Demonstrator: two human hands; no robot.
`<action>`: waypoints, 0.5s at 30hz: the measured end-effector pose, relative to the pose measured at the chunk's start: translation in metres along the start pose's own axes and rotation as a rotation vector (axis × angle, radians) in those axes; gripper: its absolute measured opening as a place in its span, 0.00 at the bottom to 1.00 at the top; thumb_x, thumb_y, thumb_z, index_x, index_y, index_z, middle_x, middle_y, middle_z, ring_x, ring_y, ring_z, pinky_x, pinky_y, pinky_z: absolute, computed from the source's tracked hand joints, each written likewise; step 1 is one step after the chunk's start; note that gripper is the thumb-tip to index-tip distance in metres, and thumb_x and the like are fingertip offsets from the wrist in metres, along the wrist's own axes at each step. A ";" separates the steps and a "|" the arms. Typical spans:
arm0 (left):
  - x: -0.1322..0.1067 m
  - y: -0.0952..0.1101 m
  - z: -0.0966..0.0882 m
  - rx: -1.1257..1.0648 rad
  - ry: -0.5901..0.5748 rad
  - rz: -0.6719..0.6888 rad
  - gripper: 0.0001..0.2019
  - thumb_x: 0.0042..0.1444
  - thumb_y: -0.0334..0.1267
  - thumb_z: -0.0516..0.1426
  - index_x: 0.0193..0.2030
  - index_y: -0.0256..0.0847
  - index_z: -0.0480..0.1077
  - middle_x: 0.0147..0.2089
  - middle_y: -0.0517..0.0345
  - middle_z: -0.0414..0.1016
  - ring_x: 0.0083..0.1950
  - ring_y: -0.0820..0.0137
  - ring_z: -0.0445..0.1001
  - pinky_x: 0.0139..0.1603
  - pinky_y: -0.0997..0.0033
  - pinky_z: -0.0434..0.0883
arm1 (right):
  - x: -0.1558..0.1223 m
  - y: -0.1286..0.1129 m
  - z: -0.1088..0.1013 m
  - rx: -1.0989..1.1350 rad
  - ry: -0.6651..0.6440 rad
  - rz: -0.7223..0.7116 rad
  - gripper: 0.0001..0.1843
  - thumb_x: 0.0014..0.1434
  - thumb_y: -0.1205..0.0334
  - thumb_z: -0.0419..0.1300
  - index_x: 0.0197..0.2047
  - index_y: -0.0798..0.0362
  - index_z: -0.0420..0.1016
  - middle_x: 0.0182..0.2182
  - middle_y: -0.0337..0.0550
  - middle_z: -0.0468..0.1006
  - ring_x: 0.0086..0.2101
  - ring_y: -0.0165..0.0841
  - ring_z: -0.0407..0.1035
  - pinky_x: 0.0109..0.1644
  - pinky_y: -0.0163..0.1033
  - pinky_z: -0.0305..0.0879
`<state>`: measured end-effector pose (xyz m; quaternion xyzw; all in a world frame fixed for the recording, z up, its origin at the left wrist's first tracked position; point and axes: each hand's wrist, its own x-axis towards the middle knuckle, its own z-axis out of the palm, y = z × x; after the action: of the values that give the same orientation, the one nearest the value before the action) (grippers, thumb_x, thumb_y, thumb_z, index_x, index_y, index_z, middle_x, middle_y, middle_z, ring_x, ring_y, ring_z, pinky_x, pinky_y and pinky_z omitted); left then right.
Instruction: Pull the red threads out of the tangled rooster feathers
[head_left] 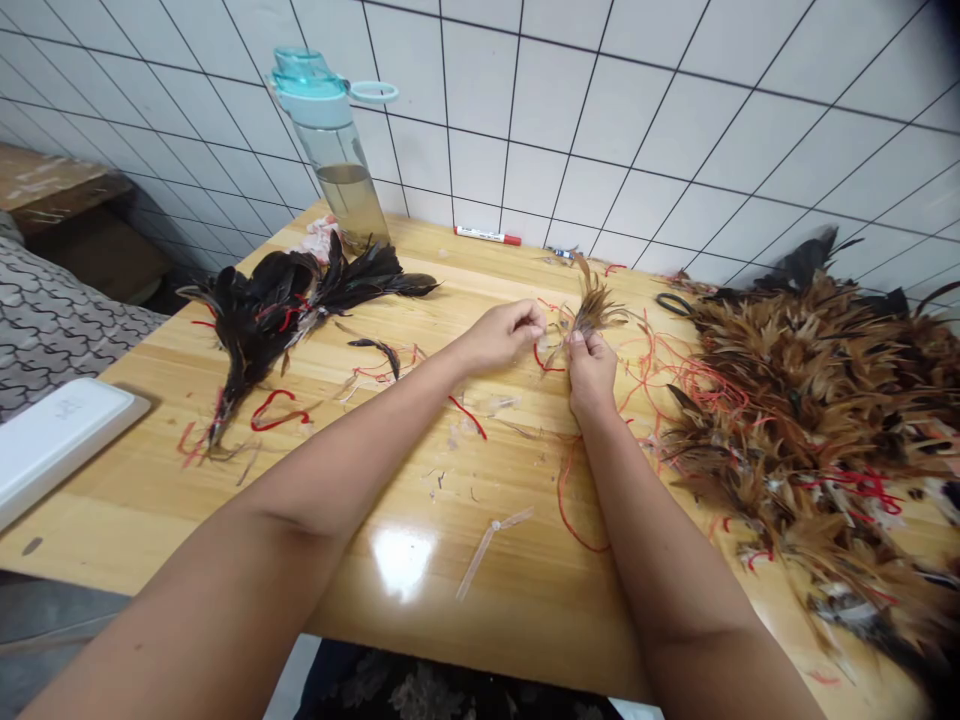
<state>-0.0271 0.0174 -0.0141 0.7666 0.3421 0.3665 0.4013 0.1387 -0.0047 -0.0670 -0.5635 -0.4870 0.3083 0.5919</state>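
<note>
Over the middle of the wooden table [420, 500], my right hand [591, 372] is closed around the base of a small bunch of brown feathers [592, 305], which stands up from the fist. My left hand [504, 332] is just to its left, fingers pinched together on a red string [541, 362] that runs toward the bunch. A large heap of brown feathers [817, 410] with red strings lies to the right of my right hand. A pile of black feathers [285, 300] lies to the left.
A clear water bottle with a teal lid [334, 140] stands at the tiled wall. A red-capped marker [487, 236] lies by the wall. Loose red strings [277, 412] and scraps are scattered on the table. A white tray [52, 440] sits at the left edge.
</note>
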 end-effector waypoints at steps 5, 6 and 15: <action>0.003 -0.002 0.005 -0.465 0.177 -0.185 0.05 0.53 0.29 0.57 0.36 0.36 0.64 0.29 0.65 0.67 0.27 0.80 0.64 0.32 0.77 0.63 | -0.003 0.000 0.003 -0.015 0.008 0.004 0.13 0.53 0.51 0.55 0.28 0.52 0.70 0.27 0.38 0.73 0.31 0.32 0.66 0.42 0.39 0.61; 0.003 -0.002 0.006 -0.505 0.173 -0.209 0.06 0.52 0.28 0.58 0.36 0.36 0.64 0.28 0.65 0.67 0.26 0.80 0.64 0.31 0.77 0.62 | -0.003 -0.001 0.004 -0.028 -0.001 0.004 0.13 0.53 0.51 0.55 0.28 0.52 0.70 0.26 0.38 0.73 0.31 0.32 0.66 0.42 0.40 0.61; 0.001 -0.007 0.013 -0.605 0.137 -0.280 0.09 0.50 0.30 0.63 0.31 0.34 0.66 0.24 0.61 0.71 0.25 0.78 0.69 0.28 0.77 0.64 | -0.007 -0.005 0.006 -0.118 -0.097 -0.019 0.12 0.52 0.53 0.56 0.25 0.53 0.71 0.22 0.37 0.71 0.27 0.31 0.62 0.35 0.38 0.58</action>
<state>-0.0171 0.0166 -0.0253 0.5318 0.3460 0.4434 0.6331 0.1297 -0.0102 -0.0643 -0.5773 -0.5378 0.3005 0.5360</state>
